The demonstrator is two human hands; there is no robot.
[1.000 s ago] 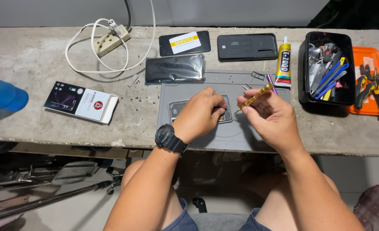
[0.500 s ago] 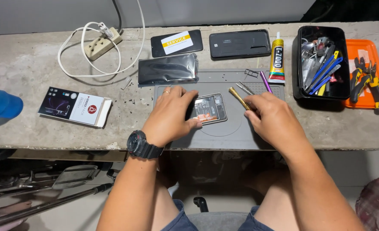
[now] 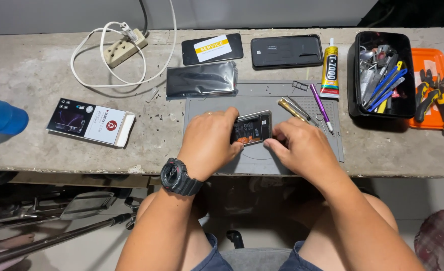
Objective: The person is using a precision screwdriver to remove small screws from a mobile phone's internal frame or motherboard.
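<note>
An opened phone [image 3: 252, 128] with its insides showing lies on a grey work mat [image 3: 262, 100] on a concrete bench. My left hand [image 3: 208, 143], a black watch on its wrist, grips the phone's left end. My right hand [image 3: 302, 149] touches the phone's lower right corner with its fingertips. A brass-handled screwdriver [image 3: 289, 109], thin tweezers and a purple tool [image 3: 320, 106] lie on the mat just right of the phone.
A black bin of tools [image 3: 382, 75] and an orange tray with pliers [image 3: 435, 95] stand at the right. A glue tube [image 3: 330, 70], two dark phones [image 3: 286, 51], a foil bag [image 3: 202, 80], a power strip [image 3: 124, 47] and a small box [image 3: 91, 122] lie around.
My right hand has laid down the brass screwdriver on the mat. Both hands have come down onto the opened phone, which is now uncovered between them.
</note>
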